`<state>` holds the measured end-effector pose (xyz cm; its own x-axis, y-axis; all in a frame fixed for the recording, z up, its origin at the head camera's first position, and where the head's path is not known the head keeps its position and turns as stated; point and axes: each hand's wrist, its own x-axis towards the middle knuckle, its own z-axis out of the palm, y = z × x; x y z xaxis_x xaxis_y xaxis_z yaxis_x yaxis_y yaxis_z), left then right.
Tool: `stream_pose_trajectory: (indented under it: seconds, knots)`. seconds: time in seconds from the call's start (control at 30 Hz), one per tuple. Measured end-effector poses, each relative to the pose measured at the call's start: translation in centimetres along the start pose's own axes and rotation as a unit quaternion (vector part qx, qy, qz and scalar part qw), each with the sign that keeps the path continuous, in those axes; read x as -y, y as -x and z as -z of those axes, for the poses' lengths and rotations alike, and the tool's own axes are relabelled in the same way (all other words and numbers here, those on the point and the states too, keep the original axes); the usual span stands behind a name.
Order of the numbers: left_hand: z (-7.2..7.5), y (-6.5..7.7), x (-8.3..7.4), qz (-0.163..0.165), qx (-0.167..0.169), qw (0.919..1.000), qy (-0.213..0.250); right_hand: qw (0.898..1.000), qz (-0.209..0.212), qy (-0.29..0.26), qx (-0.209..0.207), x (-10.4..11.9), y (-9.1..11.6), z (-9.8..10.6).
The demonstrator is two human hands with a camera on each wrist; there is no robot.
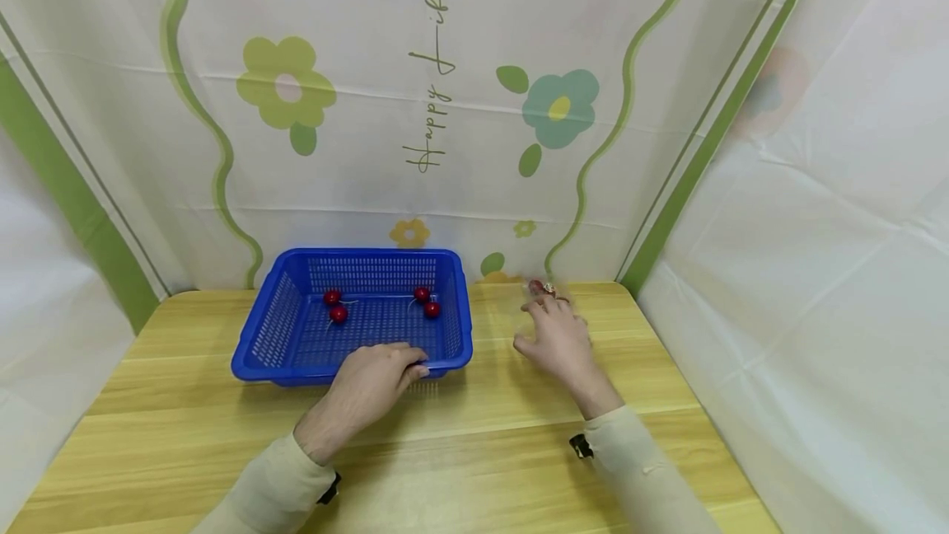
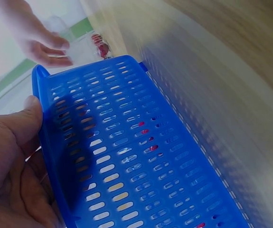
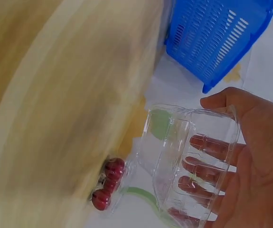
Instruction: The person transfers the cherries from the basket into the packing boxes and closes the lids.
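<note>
A blue plastic basket (image 1: 371,253) with slotted walls stands on the table. My left hand (image 1: 376,376) grips its front rim near the right corner, the thumb on the outside in the left wrist view. Inside lie several red, cherry-like balls (image 1: 422,294) with thin pale stems, in two pairs. To the right of the basket, my right hand (image 1: 558,338) holds a clear plastic box (image 3: 174,152) by one side. Its fingers show through the plastic, and the thumb lies at the upper edge. Dark red cherry-like balls (image 3: 108,183) sit at the box's far end, near the table surface.
A wooden table (image 1: 474,468) carries everything. Behind it hangs a white cloth (image 1: 356,180) printed with flowers and writing; plain white cloth (image 1: 830,295) closes off the right side. The box is close to the table's back edge.
</note>
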<state>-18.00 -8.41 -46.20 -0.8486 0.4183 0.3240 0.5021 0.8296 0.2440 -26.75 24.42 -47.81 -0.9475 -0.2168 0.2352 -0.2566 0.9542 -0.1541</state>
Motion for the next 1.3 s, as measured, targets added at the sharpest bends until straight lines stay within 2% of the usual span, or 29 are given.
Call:
stream_pose_trajectory:
  seconds: [0.77,1.03,1.17,1.3]
  knots:
    - [0.0,-0.1,0.0,0.005,0.006,1.0000,0.000,0.995,0.003,-0.010,0.100,1.6,0.4,-2.2]
    - [0.0,-0.1,0.0,0.002,-0.003,1.0000,0.000,0.991,-0.005,-0.022,0.131,2.0,0.5,-2.1]
    - [0.0,-0.2,0.1,0.002,-0.004,1.0000,0.003,0.989,0.010,-0.027,0.144,1.6,0.7,-1.7]
    - [0.0,-0.2,0.1,0.001,-0.003,1.0000,0.004,0.984,0.042,-0.056,0.161,0.4,1.0,-0.8]
